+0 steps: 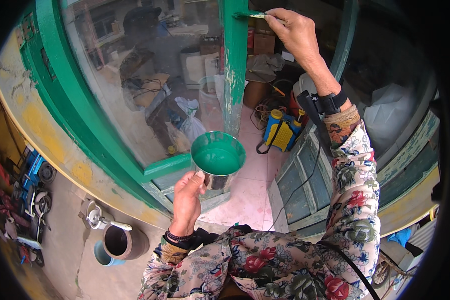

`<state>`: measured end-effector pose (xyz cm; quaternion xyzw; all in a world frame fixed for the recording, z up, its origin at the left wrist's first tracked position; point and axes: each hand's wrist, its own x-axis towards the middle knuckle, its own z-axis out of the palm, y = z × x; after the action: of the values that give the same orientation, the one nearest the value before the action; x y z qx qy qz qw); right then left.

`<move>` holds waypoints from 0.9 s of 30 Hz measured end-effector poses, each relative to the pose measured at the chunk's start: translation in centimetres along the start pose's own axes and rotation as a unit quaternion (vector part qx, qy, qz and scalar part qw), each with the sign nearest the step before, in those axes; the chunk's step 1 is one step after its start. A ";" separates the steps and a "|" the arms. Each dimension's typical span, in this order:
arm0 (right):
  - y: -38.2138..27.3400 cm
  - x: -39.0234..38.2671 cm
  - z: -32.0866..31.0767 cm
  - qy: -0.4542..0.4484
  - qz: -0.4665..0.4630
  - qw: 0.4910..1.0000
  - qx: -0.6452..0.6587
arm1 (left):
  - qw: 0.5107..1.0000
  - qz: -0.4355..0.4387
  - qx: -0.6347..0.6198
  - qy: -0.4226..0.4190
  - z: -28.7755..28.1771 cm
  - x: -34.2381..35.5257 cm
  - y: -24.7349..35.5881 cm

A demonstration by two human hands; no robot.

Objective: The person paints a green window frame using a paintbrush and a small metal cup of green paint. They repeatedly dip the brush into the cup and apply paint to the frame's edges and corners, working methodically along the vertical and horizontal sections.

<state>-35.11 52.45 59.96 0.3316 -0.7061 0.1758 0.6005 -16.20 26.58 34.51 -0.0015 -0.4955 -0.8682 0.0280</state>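
Observation:
My left hand [186, 200] is closed on the near side of a shiny metal paint pot [220, 181], thumb against its wall. Green paint [217, 156] fills much of the pot, and its rim is smeared with it. Raised high, my right hand [296, 35] pinches the pale handle of a paintbrush [257, 14]. The green bristles touch the edge of the door frame's upright [235, 65]. Fresh green covers that upright's upper part, while bare, flaking patches show lower down. Glass fills the frame to the left, its bottom rail [167, 166] partly green.
A second door leaf [302, 182] with worn, faded paint stands at the right. Beyond the doorway sit a yellow-and-blue sprayer [281, 131] and assorted clutter. At lower left are a dark round pot [130, 242], a light-blue bucket [105, 254] and a parked vehicle [35, 195].

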 end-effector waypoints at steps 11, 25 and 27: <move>-5.7 -17.1 2.7 -0.270 -0.025 0.959 -0.086 | 1.000 0.010 0.001 0.009 -0.7 -0.6 0.0; -0.7 -8.1 0.9 -0.018 0.121 0.992 0.007 | 1.000 0.010 -0.005 -0.002 -1.2 -1.0 -0.2; -2.4 -11.7 2.4 -0.035 0.074 0.997 -0.001 | 1.000 0.011 -0.002 0.001 -1.2 -1.1 -0.1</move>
<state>-34.57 52.19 47.80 0.2839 -0.7495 0.2071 0.5610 -15.10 25.65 33.77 -0.0056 -0.4940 -0.8686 0.0381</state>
